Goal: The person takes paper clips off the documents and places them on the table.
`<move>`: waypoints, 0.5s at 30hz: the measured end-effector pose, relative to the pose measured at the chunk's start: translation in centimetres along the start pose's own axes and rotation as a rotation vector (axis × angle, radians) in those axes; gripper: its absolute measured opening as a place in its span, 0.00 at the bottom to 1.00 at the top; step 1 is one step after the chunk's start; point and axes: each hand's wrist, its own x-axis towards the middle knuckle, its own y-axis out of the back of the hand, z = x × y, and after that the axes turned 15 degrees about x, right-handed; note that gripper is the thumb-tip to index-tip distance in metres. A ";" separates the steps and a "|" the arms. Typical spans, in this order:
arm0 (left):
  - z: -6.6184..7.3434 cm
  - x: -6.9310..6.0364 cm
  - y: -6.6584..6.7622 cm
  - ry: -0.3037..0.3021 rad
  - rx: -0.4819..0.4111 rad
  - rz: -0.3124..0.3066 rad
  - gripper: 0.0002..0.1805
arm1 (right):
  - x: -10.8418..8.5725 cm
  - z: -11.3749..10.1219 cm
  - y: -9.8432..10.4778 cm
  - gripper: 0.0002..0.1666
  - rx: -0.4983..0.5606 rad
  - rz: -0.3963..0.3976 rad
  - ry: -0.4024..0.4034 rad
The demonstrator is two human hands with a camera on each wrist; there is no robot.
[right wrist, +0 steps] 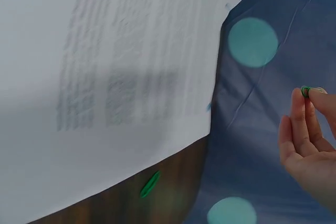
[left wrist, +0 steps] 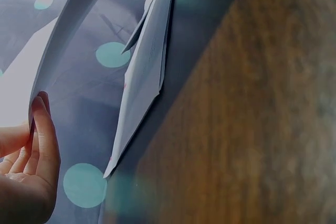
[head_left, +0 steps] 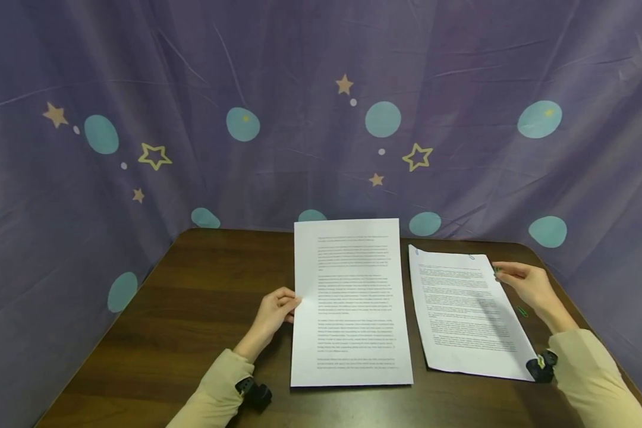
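My left hand (head_left: pixel 276 308) pinches the left edge of a stack of printed paper (head_left: pixel 353 303), lifted off the table and facing me. The left wrist view shows the thumb and fingers on either side of the sheets' edge. Between thumb and fingertip my right hand (head_left: pixel 529 288) pinches a green paper clip (right wrist: pixel 305 92), clearly seen in the right wrist view. Below that hand lies a second printed stack (head_left: pixel 462 315) with two blue paper clips (head_left: pixel 472 257) on its top edge. Another green paper clip (right wrist: pixel 150 184) lies on the table just right of this stack.
The brown wooden table (head_left: pixel 214 279) carries the papers. A purple curtain (head_left: pixel 299 71) with stars and teal dots hangs behind and beside it. Each wrist wears a small black camera (head_left: pixel 254 392).
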 end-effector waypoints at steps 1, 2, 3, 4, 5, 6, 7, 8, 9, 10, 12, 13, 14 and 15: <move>0.0 0.0 0.0 0.002 0.003 0.005 0.06 | -0.3 0.0 0.2 0.25 -0.005 0.001 -0.010; 0.0 0.0 0.1 0.003 0.002 0.009 0.06 | -0.6 -0.1 0.4 0.26 -0.003 -0.002 -0.018; -0.1 -0.1 0.1 0.006 0.002 0.015 0.07 | -1.0 -0.2 0.6 0.26 0.006 -0.005 -0.020; -0.1 -0.1 0.1 0.008 0.004 0.019 0.07 | -1.3 -0.4 0.8 0.26 0.015 -0.007 -0.022; -0.1 -0.1 0.1 0.015 -0.004 0.023 0.07 | -1.6 -0.5 1.0 0.26 0.026 -0.011 -0.023; -0.1 -0.1 0.1 0.012 -0.006 0.024 0.07 | -1.9 -0.6 1.1 0.26 0.038 -0.014 -0.022; -0.2 -0.2 0.1 0.009 -0.011 0.025 0.07 | -2.2 -0.7 1.3 0.26 0.050 -0.017 -0.021; -0.2 -0.2 0.2 0.002 -0.013 0.025 0.07 | -2.5 -0.7 1.5 0.26 0.063 -0.014 -0.023; -0.2 -0.3 0.2 -0.008 -0.014 0.024 0.07 | -2.7 -0.7 1.6 0.26 0.065 -0.015 -0.022; -0.2 -0.3 0.2 -0.021 -0.013 0.023 0.07 | -3.0 -0.7 1.7 0.26 0.069 -0.015 -0.026; -0.4 -0.3 0.3 -0.042 -0.011 0.022 0.06 | -3.3 -0.4 2.0 0.27 0.072 -0.009 -0.038; -0.4 -0.3 0.3 -0.059 -0.003 0.018 0.06 | -3.5 -0.2 2.2 0.27 0.075 -0.011 -0.041; -0.5 -0.3 0.3 -0.066 0.001 0.017 0.06 | -3.7 0.0 2.3 0.27 0.077 -0.012 -0.045; -0.5 -0.3 0.3 -0.069 0.003 0.018 0.05 | -3.9 0.0 2.4 0.27 0.080 -0.018 -0.049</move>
